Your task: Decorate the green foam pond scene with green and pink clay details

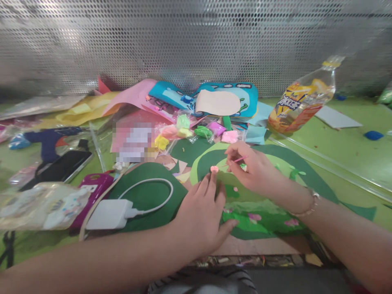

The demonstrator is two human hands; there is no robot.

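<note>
My left hand [203, 210] lies open with its fingers stretched over the layered green paper craft [318, 179]. Its fingertips touch a small pink clay piece [214, 168], rounded like a petal or flower. In my right hand [252, 167], closed in a pinch, is a thin pink stick tool [241, 159]; its tip points toward the pink clay, apart from it. Along the craft's lower part runs bright green clay [241, 222] with pink flower-like spots [255, 217]. A small green clay sprig [294, 173] sits at the craft's right side.
Behind the craft lie several bagged clay lumps [217, 128] and blue paper artwork [251, 96]. A tilted drink bottle [301, 102] stands at back right. On the left are a white charger [108, 213] with cable, a phone [63, 165] and a glue gun [45, 143].
</note>
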